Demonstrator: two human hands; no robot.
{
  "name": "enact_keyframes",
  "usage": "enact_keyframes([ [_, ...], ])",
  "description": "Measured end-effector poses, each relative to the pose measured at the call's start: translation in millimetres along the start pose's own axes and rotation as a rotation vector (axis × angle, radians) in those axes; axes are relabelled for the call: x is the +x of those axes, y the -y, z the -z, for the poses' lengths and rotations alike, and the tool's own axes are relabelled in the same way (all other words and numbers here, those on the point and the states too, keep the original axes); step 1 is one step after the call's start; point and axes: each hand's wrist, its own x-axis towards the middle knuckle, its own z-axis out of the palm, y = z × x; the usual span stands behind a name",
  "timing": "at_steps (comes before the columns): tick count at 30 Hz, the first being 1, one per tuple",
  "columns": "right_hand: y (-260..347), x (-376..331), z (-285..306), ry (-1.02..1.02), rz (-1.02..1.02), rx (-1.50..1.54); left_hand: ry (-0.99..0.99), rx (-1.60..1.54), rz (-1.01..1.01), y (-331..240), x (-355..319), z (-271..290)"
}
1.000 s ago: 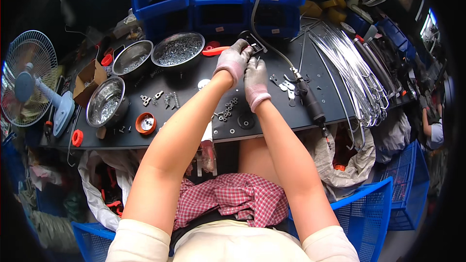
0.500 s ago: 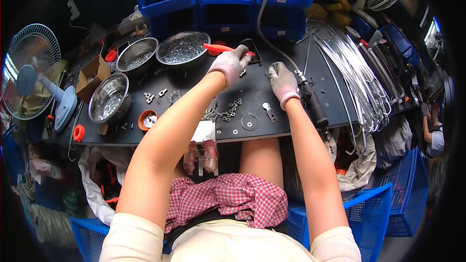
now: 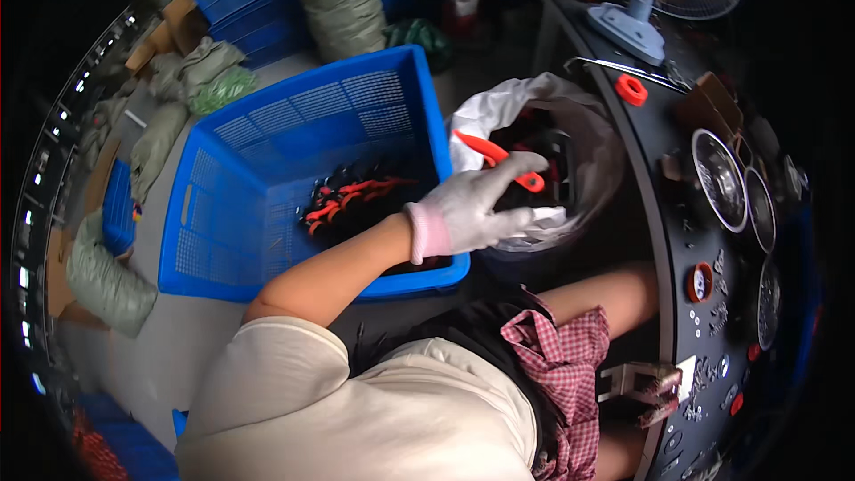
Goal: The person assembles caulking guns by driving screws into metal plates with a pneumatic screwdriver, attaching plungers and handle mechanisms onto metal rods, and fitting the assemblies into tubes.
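Observation:
My left hand (image 3: pixel 476 205), in a whitish glove with a pink cuff, reaches over the mouth of a white sack (image 3: pixel 592 125) beside the workbench. Its fingers curve around a tool with a curved red handle (image 3: pixel 481 146); a black frame-like part (image 3: pixel 561 169) shows just beyond the fingertips. Part of the handle is hidden behind the fingers, and I cannot tell whether the black part belongs to it. My right hand is out of the picture.
Left of the sack stands a large blue basket (image 3: pixel 276 174) holding several red-and-black pieces (image 3: pixel 347 198). The dark workbench (image 3: pixel 655 240) carries metal bowls (image 3: pixel 720 180), a red ring (image 3: pixel 631 89) and a fan (image 3: pixel 637 31). Stuffed sacks (image 3: pixel 338 4) lie farther back.
The view has swung left from the workbench to the basket and sack. My left hand has carried the red-handled tool from above the bench to the sack. My right hand has left the view.

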Motion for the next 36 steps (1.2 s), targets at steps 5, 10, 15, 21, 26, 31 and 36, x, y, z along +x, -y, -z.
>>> enact_keyframes([
  [5,25.7,-3.3,-40.8,-0.009,0.280,0.106,-0.528,-0.251,0.685,101.9,-114.9,77.2],
  [10,88.1,-6.4,-92.3,0.137,0.178,0.241,-0.495,-0.420,0.434,102.0,-64.1,65.1],
  [15,108.0,-32.6,-114.5,0.157,0.270,0.173,-0.130,0.107,0.065,110.9,62.8,1.8],
  [21,125.6,-65.8,-103.6,0.060,0.383,-0.281,0.930,0.228,0.472,208.0,195.2,-75.0],
  [26,91.8,-75.7,-77.8,-0.129,0.266,-0.386,0.083,0.520,0.404,337.1,287.5,-148.2],
  [31,76.1,-88.5,-59.1,-0.199,0.023,-0.366,0.151,0.377,0.624,389.8,306.9,-178.2],
  [36,80.6,-95.2,-73.9,-0.173,0.097,-0.298,0.528,0.652,0.586,323.6,289.1,-135.4],
])
